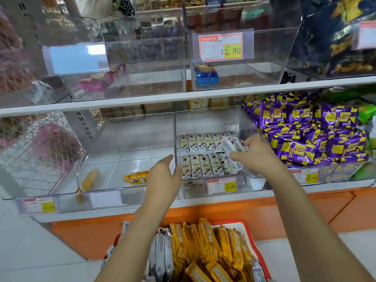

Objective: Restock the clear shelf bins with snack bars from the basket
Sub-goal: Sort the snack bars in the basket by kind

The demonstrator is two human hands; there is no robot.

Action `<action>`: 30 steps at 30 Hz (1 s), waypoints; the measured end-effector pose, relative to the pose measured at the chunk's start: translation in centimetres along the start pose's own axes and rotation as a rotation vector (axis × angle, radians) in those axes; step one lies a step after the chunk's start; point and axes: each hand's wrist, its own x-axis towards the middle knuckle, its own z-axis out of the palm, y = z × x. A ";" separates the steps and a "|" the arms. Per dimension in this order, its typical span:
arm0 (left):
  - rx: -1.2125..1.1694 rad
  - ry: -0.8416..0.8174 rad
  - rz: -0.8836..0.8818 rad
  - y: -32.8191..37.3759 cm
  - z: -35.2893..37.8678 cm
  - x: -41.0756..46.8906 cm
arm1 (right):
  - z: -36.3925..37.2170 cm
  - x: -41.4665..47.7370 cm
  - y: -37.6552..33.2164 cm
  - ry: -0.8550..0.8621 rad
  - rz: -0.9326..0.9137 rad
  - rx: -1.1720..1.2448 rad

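Two neat rows (200, 143) are lining the middle bin (213, 122), so we are holding more white snack bars (231, 145) in the right grip (258, 153) above them to extend the stack, left grip (162, 176) released beside the bin wall, basket (227, 221) sitting below.

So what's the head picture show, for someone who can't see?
The right hand holds white snack bars inside a clear bin of neat rows; the left hand touches its wall. A red basket below holds more bars.

right hand (256, 154) holds white snack bars (232, 146) over the clear bin (213, 121).
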 end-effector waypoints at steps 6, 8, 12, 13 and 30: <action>0.126 -0.107 0.067 -2.1 1.3 1.0 | 2.7 5.5 0.9 -0.118 0.159 -0.286; 0.102 -0.119 0.092 -2.2 1.1 1.2 | 3.7 6.1 1.5 -0.151 0.163 -0.326; 0.082 -0.133 0.122 -2.4 1.0 1.2 | 5.0 6.4 2.0 -0.159 0.141 -0.306; 0.085 -0.130 0.126 -2.5 1.0 1.2 | 5.2 6.6 2.1 -0.162 0.115 -0.279; -0.031 -0.072 0.234 -1.0 -0.1 -7.1 | -0.2 -4.4 0.4 0.004 -0.185 -0.273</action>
